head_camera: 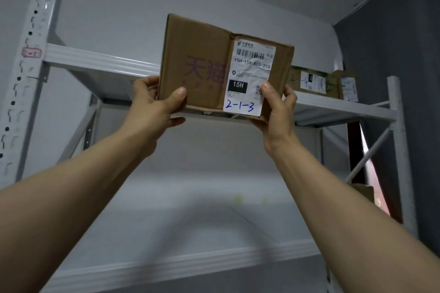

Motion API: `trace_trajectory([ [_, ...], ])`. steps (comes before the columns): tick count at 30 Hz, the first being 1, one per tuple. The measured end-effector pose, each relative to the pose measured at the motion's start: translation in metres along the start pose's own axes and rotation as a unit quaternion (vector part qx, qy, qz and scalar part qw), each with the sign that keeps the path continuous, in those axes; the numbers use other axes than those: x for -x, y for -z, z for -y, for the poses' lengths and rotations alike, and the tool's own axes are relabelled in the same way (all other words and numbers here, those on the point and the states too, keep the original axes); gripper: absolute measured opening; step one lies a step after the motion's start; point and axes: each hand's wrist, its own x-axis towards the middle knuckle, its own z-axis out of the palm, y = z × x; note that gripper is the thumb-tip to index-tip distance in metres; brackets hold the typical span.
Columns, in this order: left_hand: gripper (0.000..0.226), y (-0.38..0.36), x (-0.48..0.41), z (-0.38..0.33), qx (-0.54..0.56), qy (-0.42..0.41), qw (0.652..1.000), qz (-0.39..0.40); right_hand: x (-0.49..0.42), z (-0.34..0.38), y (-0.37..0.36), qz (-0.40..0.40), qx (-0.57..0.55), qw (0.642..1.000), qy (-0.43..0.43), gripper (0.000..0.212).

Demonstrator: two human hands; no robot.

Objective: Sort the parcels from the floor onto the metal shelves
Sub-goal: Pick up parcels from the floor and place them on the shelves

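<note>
While both hands grip the box (212, 66), the left hand (154, 104) and right hand (276, 112) pinching its lower corners, it sits tilted at the top shelf's (100, 59) front edge. Best slide it level, left of the parcels (314, 83) already stored, label facing out.

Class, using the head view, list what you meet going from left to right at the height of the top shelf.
Perforated upright post → left hand → cardboard box labelled 2-1-3 → right hand → green-printed parcel → small brown parcel → right post.
</note>
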Motion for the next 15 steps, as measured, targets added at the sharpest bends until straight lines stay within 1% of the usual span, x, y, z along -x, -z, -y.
trace_trajectory([
  [2, 0.052, -0.018, -0.015, 0.0, -0.02, -0.019, 1.0, -0.003, -0.017, 0.005, 0.006, -0.019, 0.012, 1.0, 0.009, 0.049],
  [6, 0.063, -0.05, -0.047, 0.005, -0.084, -0.073, 0.994, -0.005, -0.061, 0.01, 0.019, 0.004, 0.024, 0.999, 0.033, 0.039],
  [8, 0.064, -0.066, -0.063, 0.01, -0.119, -0.093, 0.988, 0.007, -0.085, 0.014, 0.027, 0.015, 0.032, 0.998, 0.047, 0.043],
  [10, 0.059, -0.082, -0.079, 0.015, -0.163, -0.116, 0.98, 0.011, -0.11, 0.016, 0.036, 0.025, 0.047, 0.997, 0.06, 0.045],
  [13, 0.062, -0.106, -0.106, 0.025, -0.207, -0.117, 0.971, -0.021, -0.142, 0.013, 0.054, 0.03, 0.081, 0.993, 0.078, 0.048],
  [15, 0.062, -0.118, -0.122, 0.034, -0.22, -0.116, 0.968, -0.04, -0.162, 0.007, 0.064, 0.01, 0.116, 0.988, 0.097, 0.054],
])
